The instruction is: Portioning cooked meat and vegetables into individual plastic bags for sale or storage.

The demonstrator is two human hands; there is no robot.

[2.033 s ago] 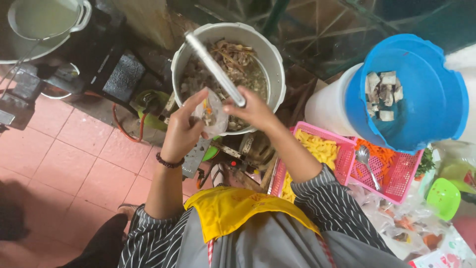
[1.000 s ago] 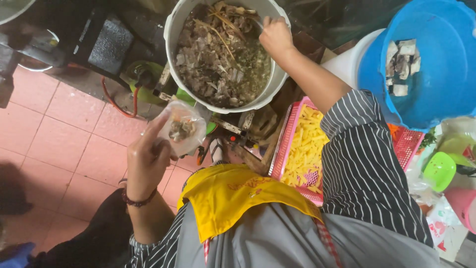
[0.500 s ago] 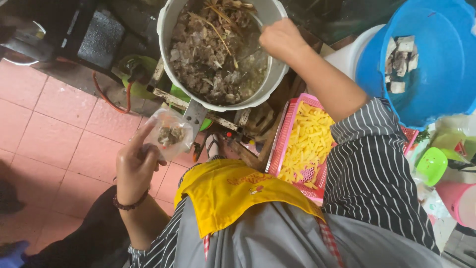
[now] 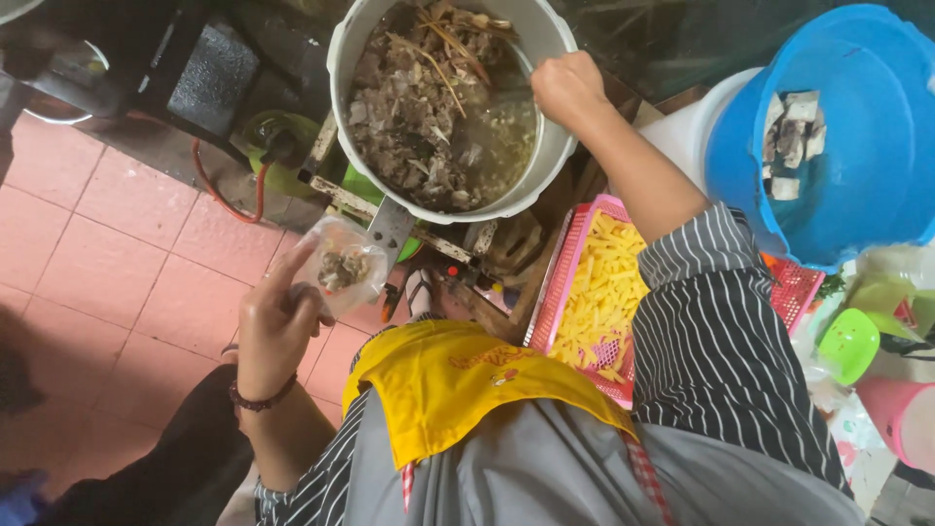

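My left hand (image 4: 271, 321) holds up a small clear plastic bag (image 4: 341, 265) with some dark cooked pieces in it, low and left of the big pot. My right hand (image 4: 568, 88) is closed over the right rim of the large white pot (image 4: 545, 175), gripping a ladle handle that is mostly hidden. The pot is full of brownish meat, stalks and broth. I wear a striped shirt and a yellow apron (image 4: 458, 385).
A pink basket (image 4: 565, 273) of yellow strips sits right of the pot. A blue basin (image 4: 877, 166) with grey chunks stands at the upper right. A green gas cylinder (image 4: 278, 156) with a red hose lies under the pot. Pink floor tiles (image 4: 107, 273) spread left.
My right hand went from the bag to the pot's right rim. My left hand dropped down and left with the bag. The ladle that stood above the pot is out of sight.
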